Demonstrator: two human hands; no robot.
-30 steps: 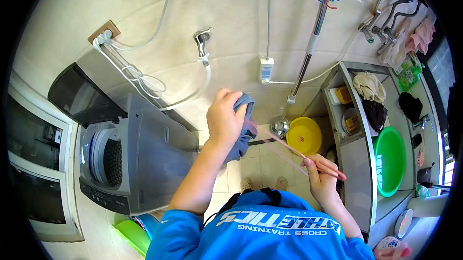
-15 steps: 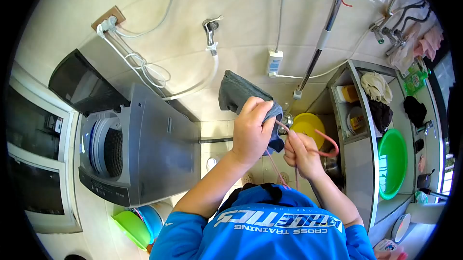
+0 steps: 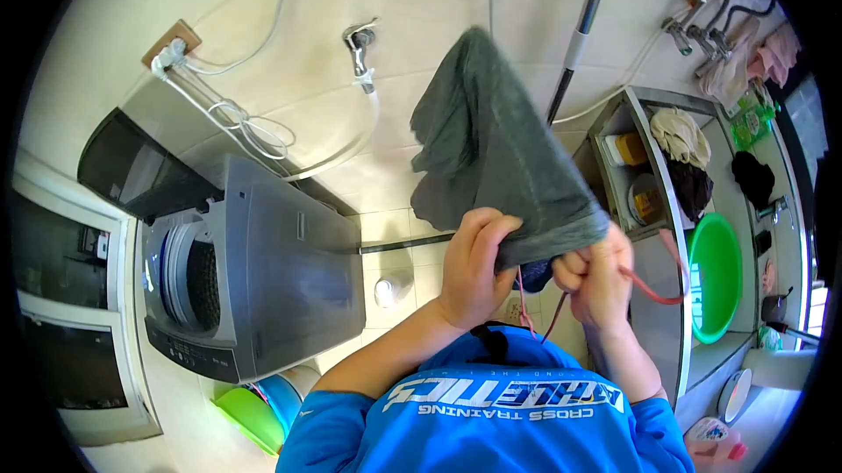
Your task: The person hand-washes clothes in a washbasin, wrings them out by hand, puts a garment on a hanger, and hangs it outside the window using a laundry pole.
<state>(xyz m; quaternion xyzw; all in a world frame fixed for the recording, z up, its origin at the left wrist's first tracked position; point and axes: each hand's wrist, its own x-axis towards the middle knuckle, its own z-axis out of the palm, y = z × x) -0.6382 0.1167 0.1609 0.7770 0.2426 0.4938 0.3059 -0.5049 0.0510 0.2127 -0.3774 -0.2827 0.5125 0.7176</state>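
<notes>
A dark grey garment (image 3: 500, 157) is spread upward in front of me, its lower edge stretched between both hands. My left hand (image 3: 474, 267) is closed on the near left part of that edge. Closed at the right corner, my right hand (image 3: 603, 276) grips the garment together with a pink clothes hanger (image 3: 653, 291), whose hook sticks out to the right. The hanger's thin lower parts hang beneath my hands. Behind them a piece of dark blue cloth (image 3: 537, 275) shows, partly hidden.
A grey washing machine (image 3: 303, 254) with its lid up stands left. At right, a counter holds a green basin (image 3: 715, 280) and crumpled clothes (image 3: 681, 135). A metal pole (image 3: 574, 52) rises behind the garment. Green and blue basins (image 3: 250, 416) sit at lower left.
The garment has swung up and unfolded into a wide sheet. My right hand has shifted right with the hanger and now also holds the garment's corner. My left hand has moved slightly right.
</notes>
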